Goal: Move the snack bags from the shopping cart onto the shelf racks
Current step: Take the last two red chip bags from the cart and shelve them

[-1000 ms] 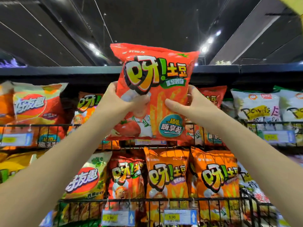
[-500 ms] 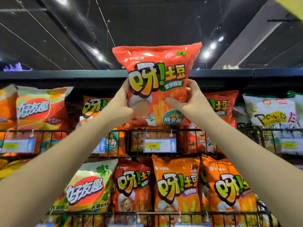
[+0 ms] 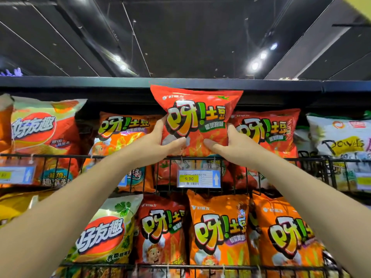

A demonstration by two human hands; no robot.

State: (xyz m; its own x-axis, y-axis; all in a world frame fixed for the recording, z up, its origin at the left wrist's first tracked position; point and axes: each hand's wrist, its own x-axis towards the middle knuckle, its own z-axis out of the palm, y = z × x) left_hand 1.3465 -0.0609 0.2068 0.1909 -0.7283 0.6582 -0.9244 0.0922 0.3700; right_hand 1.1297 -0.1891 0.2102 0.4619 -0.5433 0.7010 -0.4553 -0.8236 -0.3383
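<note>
We hold a glossy red snack bag [image 3: 195,121] by both sides. It is a puffed, pillow-shaped foil pack with a crimped top seam. Our left hand [image 3: 158,141] curls round its left edge with the thumb flat on the front. Our right hand [image 3: 239,145] does the same on the right edge, so both grips are closed on the bag. The bag stands upright at the top wire rack [image 3: 281,158], its lower edge level with the thin black front rail. We cannot tell whether it sits inside the rack. Its top seam reaches the flat black shelf board [image 3: 80,83] above. Just beside it on the right leans a matching red bag [image 3: 267,133], and on the left an orange bag [image 3: 124,133]. A clear plastic price tag [image 3: 198,178] hangs from the rail below. Further right sits a crinkled white bag [image 3: 339,137], and on the rack beneath are more orange bags [image 3: 218,227].
</note>
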